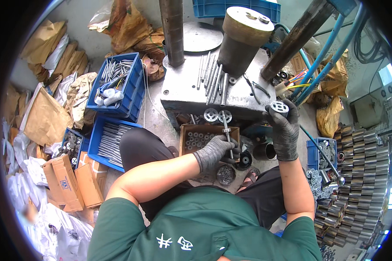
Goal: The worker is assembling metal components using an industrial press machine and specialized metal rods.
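Note:
My left hand [214, 151], in a dark grey glove, is closed around a thin stepped metal shaft [225, 124] that points away from me. Raised at the press's front right corner, my gloved right hand [285, 132] grips a round metal end cap [279, 107] with slots in its face. A slotted metal disc [211, 115] shows just left of the shaft's far end, and a second disc lies partly behind the shaft. On the steel press bed [183, 87] beyond lie several metal shafts [211, 80], a tube [224, 89] and a pair of pliers [255, 89].
Below my left hand sits a cardboard box [188, 128] of small rings. Blue crates [135, 93] of shafts stand at the left. A lever with a ball end [340, 180] slants down at the right, beside stacked metal cylinders [366, 174]. A thick steel ram [237, 52] rises from the bed.

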`<state>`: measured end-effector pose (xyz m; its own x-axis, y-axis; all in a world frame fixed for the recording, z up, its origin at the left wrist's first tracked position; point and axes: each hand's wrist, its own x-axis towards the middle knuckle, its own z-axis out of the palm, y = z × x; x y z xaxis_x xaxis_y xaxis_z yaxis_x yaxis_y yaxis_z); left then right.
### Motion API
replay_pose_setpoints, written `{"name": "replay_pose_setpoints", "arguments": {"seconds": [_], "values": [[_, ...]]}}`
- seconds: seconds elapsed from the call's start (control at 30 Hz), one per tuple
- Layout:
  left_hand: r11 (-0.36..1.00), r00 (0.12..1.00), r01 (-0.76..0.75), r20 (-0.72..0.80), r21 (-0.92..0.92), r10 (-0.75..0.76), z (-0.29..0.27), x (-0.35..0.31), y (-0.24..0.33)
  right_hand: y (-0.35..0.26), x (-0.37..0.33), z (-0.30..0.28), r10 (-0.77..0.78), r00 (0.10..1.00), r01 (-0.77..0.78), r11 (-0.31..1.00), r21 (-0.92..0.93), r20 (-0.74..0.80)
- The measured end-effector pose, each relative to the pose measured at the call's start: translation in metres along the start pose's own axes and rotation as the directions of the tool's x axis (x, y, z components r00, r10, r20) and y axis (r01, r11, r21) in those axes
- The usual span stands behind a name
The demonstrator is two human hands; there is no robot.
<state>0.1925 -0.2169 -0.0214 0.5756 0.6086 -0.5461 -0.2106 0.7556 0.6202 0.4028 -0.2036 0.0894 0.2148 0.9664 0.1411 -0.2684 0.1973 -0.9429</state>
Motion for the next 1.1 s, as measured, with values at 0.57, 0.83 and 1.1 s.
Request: {"name": "replay_pose_setpoints", "arguments": {"seconds": [0.57,0.83,1.1], "values": [[0.987,0.991,-0.116,-0.048,0.109,0.122,0.009,0.02,0.038,0.005,0.021,-0.02,-0.012,0.998,0.024,0.981,-0.191,0.065],[0.992,0.994,-0.092,-0.073,-0.081,0.087,0.022,0.052,0.035,-0.064,0.099,0.067,-0.219,0.933,0.335,0.816,-0.471,0.284],[0.982,0.987,-0.151,-0.069,-0.113,0.144,0.026,0.09,0.023,-0.101,0.212,0.137,-0.378,0.834,0.506,0.231,-0.831,0.402]]}}
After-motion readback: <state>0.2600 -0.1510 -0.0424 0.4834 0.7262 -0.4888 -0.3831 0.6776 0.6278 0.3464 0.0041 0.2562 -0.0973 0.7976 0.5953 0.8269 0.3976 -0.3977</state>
